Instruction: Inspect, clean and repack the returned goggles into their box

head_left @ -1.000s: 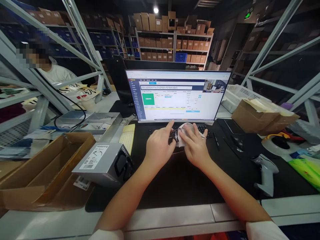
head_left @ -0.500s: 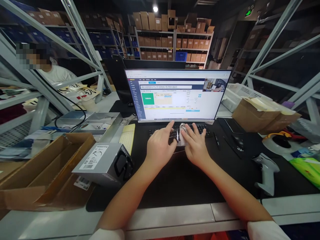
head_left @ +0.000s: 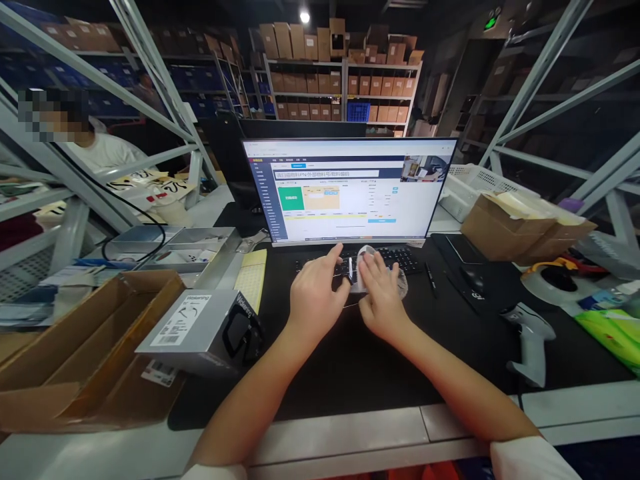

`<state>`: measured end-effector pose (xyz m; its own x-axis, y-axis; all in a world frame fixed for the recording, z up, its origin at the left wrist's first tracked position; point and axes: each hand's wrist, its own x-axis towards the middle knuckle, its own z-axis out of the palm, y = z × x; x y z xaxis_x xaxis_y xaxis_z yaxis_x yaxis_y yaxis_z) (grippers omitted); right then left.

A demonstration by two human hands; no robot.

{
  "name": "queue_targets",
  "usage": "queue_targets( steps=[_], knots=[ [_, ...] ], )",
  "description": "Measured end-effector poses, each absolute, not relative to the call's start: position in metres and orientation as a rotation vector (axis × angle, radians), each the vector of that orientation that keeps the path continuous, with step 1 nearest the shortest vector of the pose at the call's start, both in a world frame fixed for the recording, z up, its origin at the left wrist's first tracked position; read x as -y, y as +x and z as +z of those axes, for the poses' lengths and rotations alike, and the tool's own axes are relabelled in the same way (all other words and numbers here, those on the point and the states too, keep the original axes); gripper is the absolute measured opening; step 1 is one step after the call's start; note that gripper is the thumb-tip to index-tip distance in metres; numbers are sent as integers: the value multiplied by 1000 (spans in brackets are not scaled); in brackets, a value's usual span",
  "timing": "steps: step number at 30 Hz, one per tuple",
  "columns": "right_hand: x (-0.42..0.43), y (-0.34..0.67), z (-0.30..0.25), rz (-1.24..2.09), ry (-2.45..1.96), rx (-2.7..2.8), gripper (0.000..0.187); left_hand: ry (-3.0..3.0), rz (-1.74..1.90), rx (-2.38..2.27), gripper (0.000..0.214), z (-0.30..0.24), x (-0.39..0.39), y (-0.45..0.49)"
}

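Left hand over the black keyboard, palm down, index finger pointing forward, thumb out to the side with a narrow gap between; a small dark slender item with a bright glint is by the thumb tip, can't tell if gripped. Right hand right next to it, fingers nearly straight and bunched closer, laid on a thin white crumpled wipe just beside the dark item; can't tell if the wipe is pinched. Wipe is mostly under the right hand, edges out ahead of the fingers and on the right side. Versus one second ago: right hand was fanned wide, now narrower and nearer the left; the wipe had no edge showing right of the palm, now it does. Left hand pose about the same. On the black-framed flat monitor, the panel beside the green block went from white to beige. Grey printed cardboard box still left of the arms, grey plastic handheld scanner still right, both on the black desk mat.
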<state>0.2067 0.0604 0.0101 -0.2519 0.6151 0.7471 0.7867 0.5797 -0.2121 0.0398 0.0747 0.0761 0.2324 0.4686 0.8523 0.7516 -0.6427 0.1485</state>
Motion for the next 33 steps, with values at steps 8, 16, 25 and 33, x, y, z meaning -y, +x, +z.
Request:
queue_targets(
  steps=[8, 16, 25, 33],
  knots=[
    [-66, 211, 13, -263, -1157, 2005, 91, -2220, -1420, 1114, 59, 77, -75, 37],
    [-50, 194, 8, -347, -1091, 2030, 91, -2196, -1425, 1114, 53, 79, -76, 37],
    [-66, 213, 8, -288, -1128, 1878, 89, -2217, -1537, 1057, 59, 77, -73, 39],
    [-68, 232, 16, -364, -902, 1814, 77, -2273, -1705, 1149, 63, 76, -72, 39]
  ],
)
